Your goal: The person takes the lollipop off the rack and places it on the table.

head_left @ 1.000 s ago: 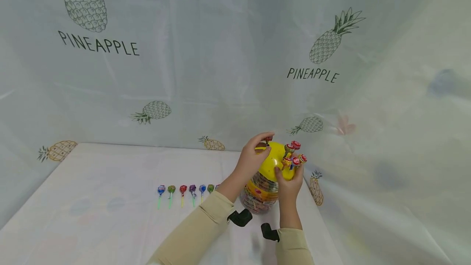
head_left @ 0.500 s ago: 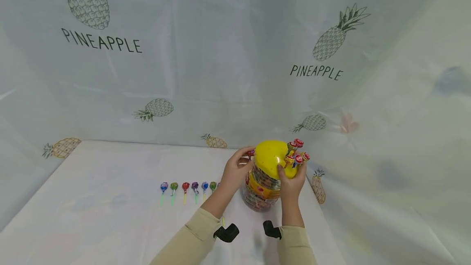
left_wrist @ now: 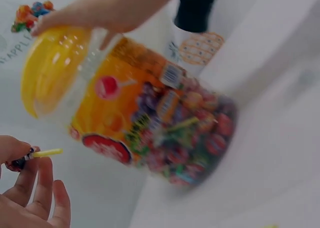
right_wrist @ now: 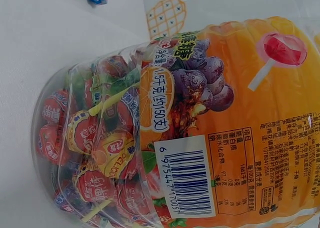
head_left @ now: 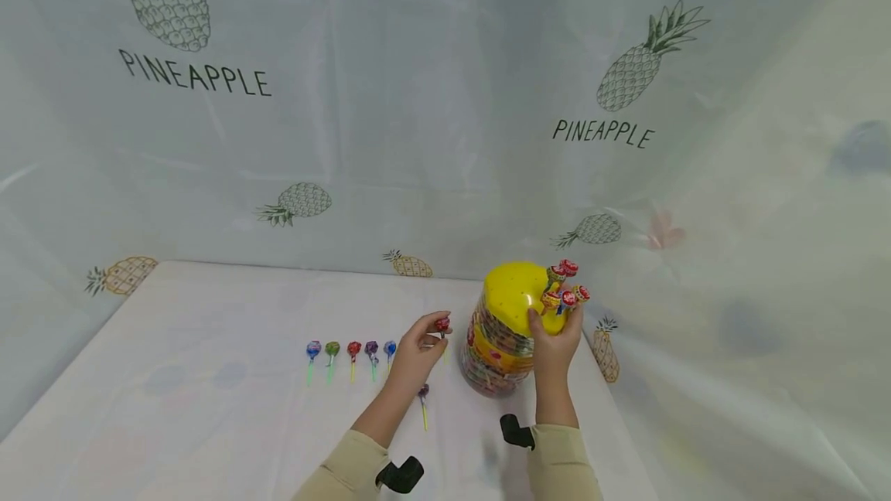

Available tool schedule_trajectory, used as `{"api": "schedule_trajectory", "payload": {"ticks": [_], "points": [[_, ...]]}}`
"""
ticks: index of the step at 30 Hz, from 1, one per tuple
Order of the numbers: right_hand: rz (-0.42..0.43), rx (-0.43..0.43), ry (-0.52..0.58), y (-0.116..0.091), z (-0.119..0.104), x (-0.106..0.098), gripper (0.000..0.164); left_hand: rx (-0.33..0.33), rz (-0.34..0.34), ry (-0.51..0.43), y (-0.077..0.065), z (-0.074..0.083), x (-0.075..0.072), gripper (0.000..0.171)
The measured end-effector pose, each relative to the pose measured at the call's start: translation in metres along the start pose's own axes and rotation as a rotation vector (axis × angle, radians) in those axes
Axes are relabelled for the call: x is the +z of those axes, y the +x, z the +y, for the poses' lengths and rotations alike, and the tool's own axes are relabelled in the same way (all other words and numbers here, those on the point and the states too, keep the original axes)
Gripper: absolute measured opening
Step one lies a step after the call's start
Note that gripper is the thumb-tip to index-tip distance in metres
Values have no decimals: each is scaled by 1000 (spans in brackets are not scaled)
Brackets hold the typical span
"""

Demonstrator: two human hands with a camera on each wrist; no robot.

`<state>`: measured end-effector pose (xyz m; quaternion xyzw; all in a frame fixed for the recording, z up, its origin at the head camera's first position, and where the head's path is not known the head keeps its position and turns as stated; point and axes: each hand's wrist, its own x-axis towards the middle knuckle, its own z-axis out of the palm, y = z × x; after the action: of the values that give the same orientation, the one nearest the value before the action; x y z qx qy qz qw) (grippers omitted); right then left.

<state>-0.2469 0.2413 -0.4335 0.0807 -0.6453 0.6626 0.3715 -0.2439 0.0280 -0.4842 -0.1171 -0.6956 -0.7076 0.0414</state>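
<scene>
A lollipop [head_left: 442, 324] in a dark red wrapper is pinched between the thumb and fingertips of my left hand [head_left: 415, 350], left of the candy jar. Its yellow stick points toward the jar in the left wrist view. My right hand [head_left: 555, 342] is at the yellow lid [head_left: 511, 292], holding a bunch of lollipops [head_left: 568, 298] whose wrapped heads rise above the lid; where their sticks end is hidden. The clear jar [head_left: 490, 373] with an orange label [right_wrist: 225, 83] stands on the table, full of wrapped lollipops [right_wrist: 95, 185].
Lollipops lie in a row on the white table, among them a blue one [head_left: 313, 349], a green one [head_left: 332, 348] and a red one [head_left: 354, 349]. My left forearm covers the row's right end. A purple lollipop [head_left: 424, 390] lies nearer me. A pineapple-print curtain [head_left: 418, 138] hangs behind.
My left hand has moved from the lid leftward and down toward the table with the lollipop. The right hand keeps its hold at the lid, and the jar stays in place.
</scene>
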Motion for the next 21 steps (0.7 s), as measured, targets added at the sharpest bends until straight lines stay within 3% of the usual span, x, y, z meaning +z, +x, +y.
{"api": "schedule_trajectory", "payload": {"ticks": [8,12,21], "points": [[-3,2,-26,0,3,-1,64,-67,61,50,-19,-40,-19,44],[-11,-16,-25,1,4,-1,65,-132,70,95,-25,-59,-30,46],[-3,-17,-14,1,5,-1,66,-187,22,224,-37,-87,-51,46]]}}
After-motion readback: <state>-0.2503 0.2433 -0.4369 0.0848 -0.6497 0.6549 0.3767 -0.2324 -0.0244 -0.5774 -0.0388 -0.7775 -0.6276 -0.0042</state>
